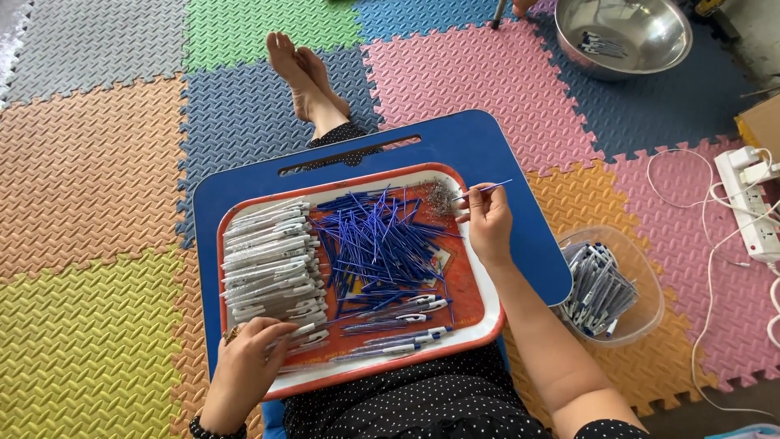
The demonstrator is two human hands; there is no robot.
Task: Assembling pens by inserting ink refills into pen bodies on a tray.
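Right hand (487, 221) pinches a blue refill (484, 190); left hand (248, 367) touches pen barrels (272, 268)

- Soft, even daylight is filling the whole frame, keeping the foam floor mats (97, 162) bright and their colours strong.
- Glare is shining inside the steel bowl (626, 32) at the upper right.
- Only faint shadows are falling, just under the blue lap desk (455, 142).
- Focus is holding sharp at centre; the edges are bending slightly outward.
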